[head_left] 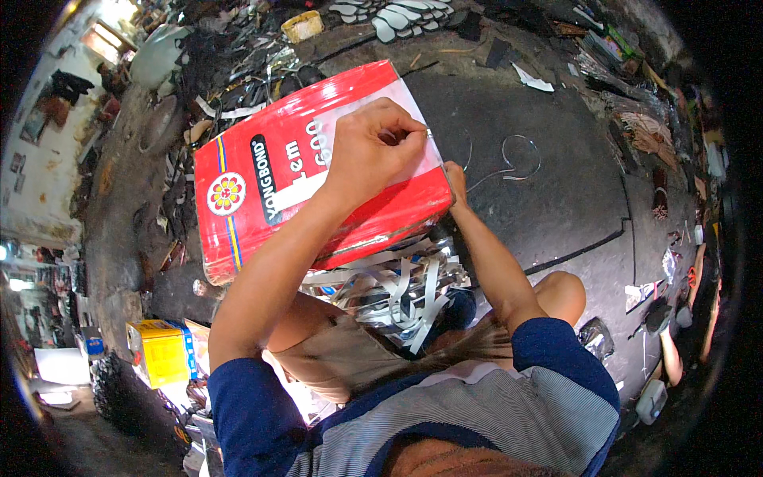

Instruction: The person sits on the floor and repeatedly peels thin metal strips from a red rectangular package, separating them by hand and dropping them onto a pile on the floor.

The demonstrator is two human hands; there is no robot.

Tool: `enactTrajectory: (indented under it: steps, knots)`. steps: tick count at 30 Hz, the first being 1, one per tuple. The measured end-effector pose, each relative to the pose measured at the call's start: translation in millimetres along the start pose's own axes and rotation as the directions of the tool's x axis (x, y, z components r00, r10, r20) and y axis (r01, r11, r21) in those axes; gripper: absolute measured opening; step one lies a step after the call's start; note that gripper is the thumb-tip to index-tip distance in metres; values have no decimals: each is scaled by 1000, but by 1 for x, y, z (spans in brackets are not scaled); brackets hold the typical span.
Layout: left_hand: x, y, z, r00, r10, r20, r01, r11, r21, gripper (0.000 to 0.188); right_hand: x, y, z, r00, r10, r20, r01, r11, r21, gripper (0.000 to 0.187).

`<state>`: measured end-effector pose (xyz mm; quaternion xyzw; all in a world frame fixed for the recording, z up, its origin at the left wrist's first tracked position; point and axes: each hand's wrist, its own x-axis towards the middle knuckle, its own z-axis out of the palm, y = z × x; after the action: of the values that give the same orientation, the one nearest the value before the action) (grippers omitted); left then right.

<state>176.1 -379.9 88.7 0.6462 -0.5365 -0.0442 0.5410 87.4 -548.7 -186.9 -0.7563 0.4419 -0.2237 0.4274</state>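
A large red tin [230, 147], box-shaped with a white panel and a flower emblem, stands tilted in front of me above my lap. My left hand [373, 147] reaches across its upper face, thumb and forefinger pinched together at the right edge. A tiny shiny bit shows at those fingertips, too small to name. My right hand [455, 183] is at the tin's right side, its fingers mostly hidden behind the edge. Close to it, a thin wire [509, 172] runs out over the dark floor and ends in a loop.
Shiny cut metal strips [409, 290] lie in a tangle by my legs. A yellow tin [163, 354] stands at the left. Far off are a yellow tub [302, 27], pale cut pieces [401, 20] and a white scrap [532, 78]. Tools and scraps line the right side.
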Motion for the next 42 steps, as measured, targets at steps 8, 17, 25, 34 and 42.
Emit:
enactTrajectory:
  steps: [8, 17, 25, 34, 42]
  knots:
    - [-4, 5, -4, 1000, -11, 3, 11, 999, 41, 5, -2, 61, 19, 995, 64, 77, -44, 972, -232, 22]
    - [-1, 10, 4, 997, -60, 38, 61, 997, -37, 6, 2, 118, 30, 959, 282, 21, -268, 929, -255, 33]
    - [-4, 13, -1, 999, -13, 53, 12, 1000, 16, 7, -7, 104, 13, 939, 344, 22, -292, 829, -477, 37]
    - [-8, -1, -12, 923, 333, 193, -367, 913, 179, 17, -10, 107, 8, 955, 295, 36, -239, 835, -496, 35]
    - [-28, 4, -28, 932, 278, 232, -344, 879, 329, 29, 12, 138, -10, 912, 344, -223, -408, 807, -427, 37]
